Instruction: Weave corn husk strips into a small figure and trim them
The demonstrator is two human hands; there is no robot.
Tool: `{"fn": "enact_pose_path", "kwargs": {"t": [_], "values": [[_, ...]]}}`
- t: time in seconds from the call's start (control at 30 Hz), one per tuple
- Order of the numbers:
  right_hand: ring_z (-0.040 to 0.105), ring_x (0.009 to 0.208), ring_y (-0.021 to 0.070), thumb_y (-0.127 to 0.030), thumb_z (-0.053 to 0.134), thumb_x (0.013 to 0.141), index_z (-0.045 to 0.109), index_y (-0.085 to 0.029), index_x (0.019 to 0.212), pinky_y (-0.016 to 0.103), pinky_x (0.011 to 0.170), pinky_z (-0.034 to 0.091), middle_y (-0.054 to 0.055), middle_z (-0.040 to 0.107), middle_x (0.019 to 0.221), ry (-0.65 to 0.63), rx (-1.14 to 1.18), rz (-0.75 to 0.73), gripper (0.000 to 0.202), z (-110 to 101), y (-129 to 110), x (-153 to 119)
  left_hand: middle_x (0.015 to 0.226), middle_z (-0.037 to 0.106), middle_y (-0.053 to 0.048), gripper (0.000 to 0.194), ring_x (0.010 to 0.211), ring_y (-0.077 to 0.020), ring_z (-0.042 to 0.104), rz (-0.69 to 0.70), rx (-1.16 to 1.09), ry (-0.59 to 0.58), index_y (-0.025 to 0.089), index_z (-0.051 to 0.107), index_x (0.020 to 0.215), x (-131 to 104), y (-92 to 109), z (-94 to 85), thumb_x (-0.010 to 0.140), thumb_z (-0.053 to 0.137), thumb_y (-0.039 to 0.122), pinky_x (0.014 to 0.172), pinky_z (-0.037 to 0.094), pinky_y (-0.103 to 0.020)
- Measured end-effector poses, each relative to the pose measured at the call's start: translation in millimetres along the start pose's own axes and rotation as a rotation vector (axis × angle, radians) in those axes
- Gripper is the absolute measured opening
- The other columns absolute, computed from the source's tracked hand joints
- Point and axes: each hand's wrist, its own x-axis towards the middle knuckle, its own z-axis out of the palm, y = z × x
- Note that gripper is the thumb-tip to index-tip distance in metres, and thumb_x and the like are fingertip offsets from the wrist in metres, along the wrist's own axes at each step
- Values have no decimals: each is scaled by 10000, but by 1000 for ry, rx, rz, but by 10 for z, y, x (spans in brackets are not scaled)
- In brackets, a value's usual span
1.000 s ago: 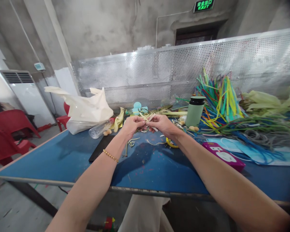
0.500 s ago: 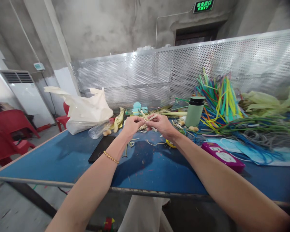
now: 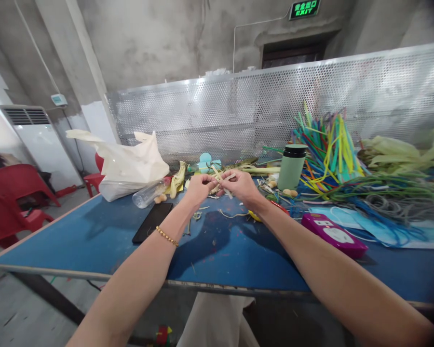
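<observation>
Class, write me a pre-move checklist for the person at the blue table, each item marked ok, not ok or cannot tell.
1. Left hand pinching the pale strips: ok.
2. Right hand pinching the same strips, beside the left: ok.
3. Strips held tight at their crossing: cannot tell, too small and partly covered by fingers.
4. Blue table free of litter near the hands: not ok, loose scraps lie there.
5. Green flask upright and apart from the right hand: ok.
6. Dark flat slab untouched by the left forearm: cannot tell, the forearm overlaps it in view.
</observation>
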Motion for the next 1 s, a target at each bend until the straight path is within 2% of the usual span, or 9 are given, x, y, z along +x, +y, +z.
{"fn": "enact_pose_path", "kwargs": {"t": [0.27, 0.53, 0.7, 0.9, 1.0], "values": [[697, 538, 194, -188, 663, 664, 587, -194, 739, 213, 442, 440, -4, 674, 526, 43, -274, -40, 107, -37, 29, 24, 566, 493, 24, 157, 549, -85, 368, 27, 13, -45, 133, 608, 641, 14, -42, 16, 651, 699, 260, 547, 263, -246], [728, 594, 212, -165, 650, 611, 588, -194, 736, 220, 478, 476, -9, 683, 584, 85, 23, 14, 143, 22, 23, 33, 605, 526, 11, 168, 582, -104, 401, 49, 29, -34, 141, 614, 680, 37, -68, 7, 657, 688, 290, 560, 291, -249], [712, 566, 204, -161, 663, 586, 608, -188, 719, 243, 497, 508, -21, 657, 568, 125, 86, 13, 147, 39, 33, 40, 633, 545, 2, 152, 607, -112, 428, 58, 38, -33, 144, 612, 690, 33, -61, 9, 662, 674, 281, 578, 313, -252], [700, 571, 202, -151, 686, 573, 608, -195, 700, 303, 572, 567, -8, 675, 616, 117, 174, 28, 155, 19, 22, 45, 605, 523, 13, 120, 577, -100, 405, 48, 36, -40, 139, 611, 691, 3, -14, 3, 693, 667, 244, 566, 303, -249], [695, 562, 203, -142, 695, 581, 613, -196, 697, 296, 554, 559, -2, 675, 593, 89, 127, 49, 152, 15, -18, 22, 693, 582, -14, 92, 655, -120, 488, 76, 67, 2, 142, 618, 725, -3, 27, -15, 681, 681, 193, 636, 374, -252]]}}
